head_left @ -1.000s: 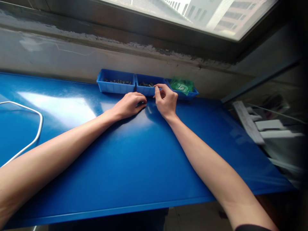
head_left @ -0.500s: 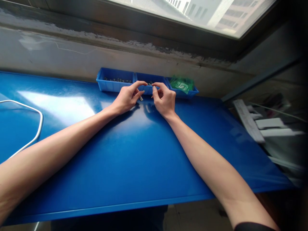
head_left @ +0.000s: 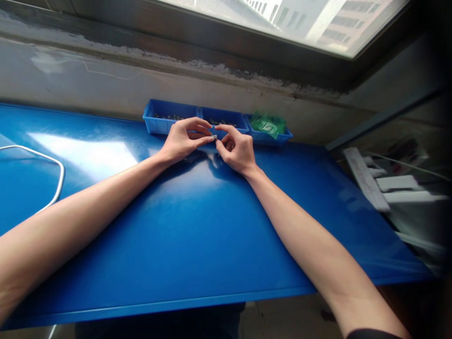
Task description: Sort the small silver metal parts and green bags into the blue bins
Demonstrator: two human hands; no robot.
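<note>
My left hand (head_left: 184, 140) pinches a small light metal piece (head_left: 213, 136) at its fingertips, low over the blue table. Close against it from the other side is my right hand (head_left: 237, 149), its thumb and fingers curled inward toward the piece. What the right fingertips hold, if anything, is too small to make out. Behind the hands stand three joined blue bins. Small dark metal parts lie in the left bin (head_left: 158, 123) and in the middle bin (head_left: 243, 123); the right bin (head_left: 259, 136) holds a green plastic bag (head_left: 269, 124).
The blue table (head_left: 183, 235) runs along a wall under a window (head_left: 300, 19). A white cable (head_left: 60, 176) curves over its left side. Past the right edge are white frame-like parts (head_left: 367, 179), blurred.
My hands have drawn together. The light metal piece in my left fingers has come up and slightly right, to my right fingertips, which have shifted a little left.
</note>
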